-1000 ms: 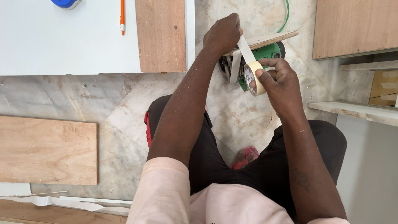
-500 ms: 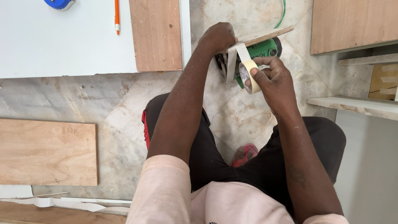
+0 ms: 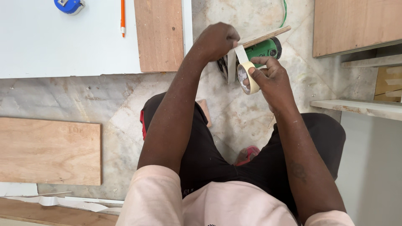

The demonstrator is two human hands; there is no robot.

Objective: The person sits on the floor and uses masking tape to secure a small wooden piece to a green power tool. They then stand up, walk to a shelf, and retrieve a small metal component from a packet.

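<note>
Tape strip [image 3: 240, 53] shorter now; right hand [image 3: 271, 77] grips tape roll [image 3: 247, 78].

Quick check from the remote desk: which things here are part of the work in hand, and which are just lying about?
In hand:
left hand holding a thin wooden strip
right hand holding a tape roll

Lying about:
blue tape measure
orange pencil
plywood board
green power tool
</note>
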